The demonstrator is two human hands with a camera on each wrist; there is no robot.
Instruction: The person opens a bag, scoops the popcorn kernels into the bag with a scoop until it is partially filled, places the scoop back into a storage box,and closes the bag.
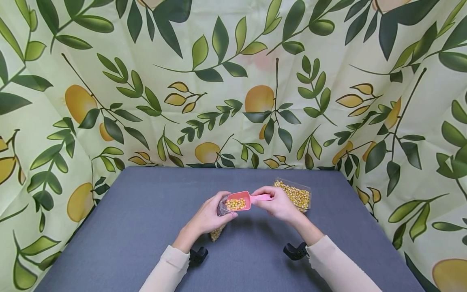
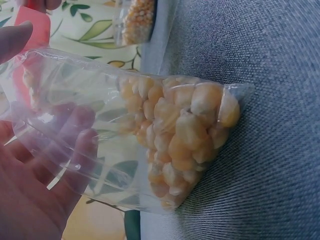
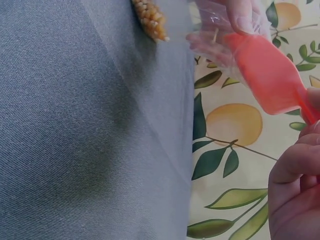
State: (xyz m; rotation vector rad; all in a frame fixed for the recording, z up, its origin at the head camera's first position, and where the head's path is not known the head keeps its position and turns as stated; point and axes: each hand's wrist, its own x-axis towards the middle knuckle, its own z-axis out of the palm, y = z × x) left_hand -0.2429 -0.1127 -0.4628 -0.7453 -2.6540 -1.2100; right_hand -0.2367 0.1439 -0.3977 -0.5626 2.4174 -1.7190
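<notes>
My left hand (image 1: 211, 213) holds a clear plastic bag (image 2: 107, 115) by its upper part, thumb on one side and fingers behind the film. Corn kernels (image 2: 180, 135) fill the bag's bottom, which hangs down at the grey table. With its fingers curled round the handle, my right hand (image 1: 275, 202) grips a pink scoop (image 1: 246, 198). Kernels lie in the scoop's bowl, and its front edge sits inside the bag's mouth. From the right wrist view the underside of the scoop (image 3: 270, 75) shows, with the left thumb right at its front edge.
A clear rectangular container (image 1: 309, 198) of corn kernels stands on the grey table (image 1: 146, 227) behind my right hand; that hand partly covers it. A patterned cloth (image 1: 226, 101) with leaves and fruit hangs behind the table and along both sides.
</notes>
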